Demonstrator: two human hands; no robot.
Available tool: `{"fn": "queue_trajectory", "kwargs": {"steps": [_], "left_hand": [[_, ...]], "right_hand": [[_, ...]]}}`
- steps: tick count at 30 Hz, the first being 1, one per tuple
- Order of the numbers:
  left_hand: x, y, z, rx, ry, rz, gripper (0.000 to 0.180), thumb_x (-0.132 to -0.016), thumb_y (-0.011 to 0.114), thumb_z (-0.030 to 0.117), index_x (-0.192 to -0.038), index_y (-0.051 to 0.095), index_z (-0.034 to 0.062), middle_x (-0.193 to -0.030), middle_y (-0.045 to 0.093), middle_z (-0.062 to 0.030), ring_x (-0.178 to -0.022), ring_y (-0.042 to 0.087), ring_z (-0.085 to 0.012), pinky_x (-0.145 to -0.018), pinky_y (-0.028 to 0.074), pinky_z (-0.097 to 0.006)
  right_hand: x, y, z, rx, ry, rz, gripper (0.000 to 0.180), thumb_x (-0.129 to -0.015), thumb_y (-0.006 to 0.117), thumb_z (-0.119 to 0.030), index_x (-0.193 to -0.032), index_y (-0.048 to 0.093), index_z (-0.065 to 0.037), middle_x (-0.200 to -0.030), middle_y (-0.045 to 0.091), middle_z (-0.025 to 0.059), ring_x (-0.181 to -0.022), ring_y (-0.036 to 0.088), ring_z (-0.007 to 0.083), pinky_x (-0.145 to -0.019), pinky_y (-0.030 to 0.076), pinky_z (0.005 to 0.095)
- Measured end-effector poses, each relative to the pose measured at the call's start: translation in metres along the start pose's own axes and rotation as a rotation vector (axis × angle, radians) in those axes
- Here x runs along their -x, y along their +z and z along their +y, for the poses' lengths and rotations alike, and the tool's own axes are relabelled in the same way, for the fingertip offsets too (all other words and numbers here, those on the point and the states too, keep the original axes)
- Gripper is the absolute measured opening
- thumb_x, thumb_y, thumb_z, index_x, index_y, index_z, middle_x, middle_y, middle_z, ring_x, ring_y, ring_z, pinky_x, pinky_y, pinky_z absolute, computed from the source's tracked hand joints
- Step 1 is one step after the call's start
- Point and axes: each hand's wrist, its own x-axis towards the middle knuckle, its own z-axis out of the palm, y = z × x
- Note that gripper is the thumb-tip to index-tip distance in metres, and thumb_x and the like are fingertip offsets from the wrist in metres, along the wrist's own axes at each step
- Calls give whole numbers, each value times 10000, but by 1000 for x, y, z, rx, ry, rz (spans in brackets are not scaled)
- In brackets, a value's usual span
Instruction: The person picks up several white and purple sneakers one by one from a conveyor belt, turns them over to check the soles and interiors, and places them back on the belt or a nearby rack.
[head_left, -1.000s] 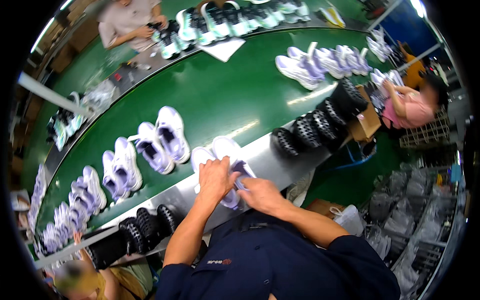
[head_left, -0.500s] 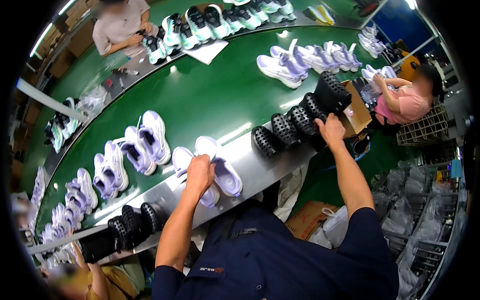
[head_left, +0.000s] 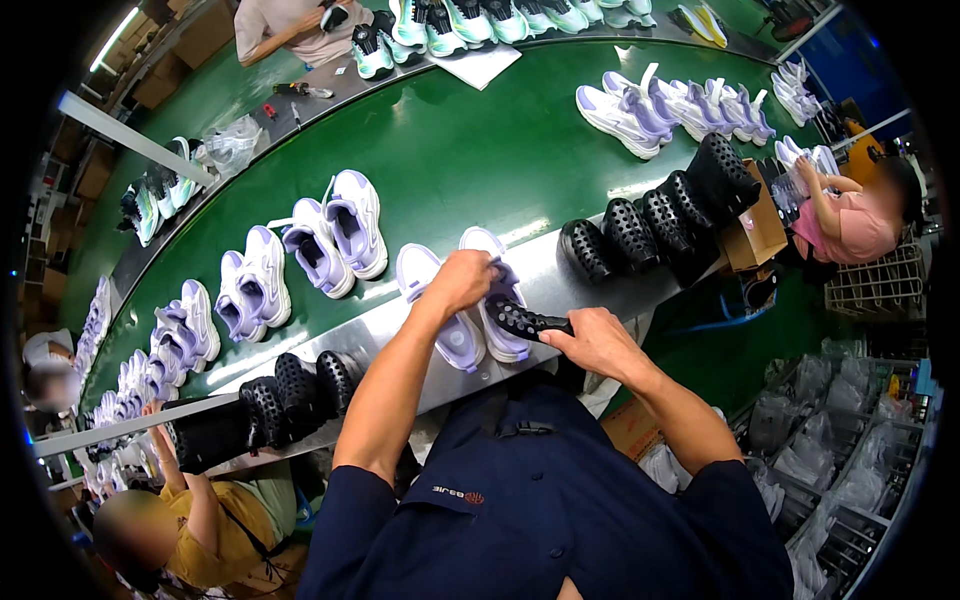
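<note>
A pair of white and lilac sneakers lies on the metal ledge in front of me, the left sneaker [head_left: 418, 268] beside the right sneaker [head_left: 506, 347]. My left hand [head_left: 465, 280] is closed on the right sneaker's tongue and lace area. In my right hand [head_left: 595, 342] is a black perforated shoe last [head_left: 527, 322], gripped at its narrow end. Its rounded front is at that sneaker's opening; how far it reaches inside is hidden.
More black lasts [head_left: 630, 232] stand along the ledge to the right, near an open cardboard box [head_left: 757, 235]; others [head_left: 297, 385] stand at the left. Sneaker pairs [head_left: 255, 283] line the green conveyor belt [head_left: 460, 130]. Co-workers [head_left: 225, 515] sit left and right; another stands across the belt.
My right hand has come from the row of lasts to the right sneaker, now holding a last. My left hand stays at the sneaker. The whole view has shifted.
</note>
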Motion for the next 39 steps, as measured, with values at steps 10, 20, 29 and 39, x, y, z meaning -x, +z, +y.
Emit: {"fn": "queue_trajectory", "kwargs": {"steps": [10, 20, 29, 39], "left_hand": [[14, 14, -7, -89, 440, 46, 44, -770, 577, -8, -808, 594, -19, -845, 627, -206, -894, 586, -394, -809, 496, -463], [34, 45, 15, 245, -28, 383, 749, -734, 774, 96, -1373, 394, 5, -938, 651, -273, -951, 619, -450, -859, 505, -481], [12, 82, 34, 125, -537, 415, 642, -763, 638, 106, -1333, 439, -114, -804, 675, -303, -828, 677, -480, -767, 534, -523], [90, 74, 63, -78, -299, 594, 470, -848, 704, 284, -1183, 586, -23, -949, 683, -219, -857, 665, -415, -754, 547, -471]], "right_hand": [[-15, 16, -4, 184, 48, 198, 440, -871, 693, -395, -852, 721, 44, -800, 684, 276, -817, 687, 450, -757, 547, 512], [-51, 61, 12, -30, -174, 438, 455, -809, 717, -148, -1178, 561, 67, -1148, 621, 297, -1113, 601, 417, -928, 472, 499], [-115, 73, 24, 42, -58, 444, 366, -815, 733, -215, -993, 555, 49, -877, 686, 261, -847, 676, 461, -773, 541, 513], [-151, 73, 44, 145, -62, 433, 340, -847, 642, -231, -1097, 626, -2, -864, 696, 260, -847, 690, 464, -776, 556, 537]]}}
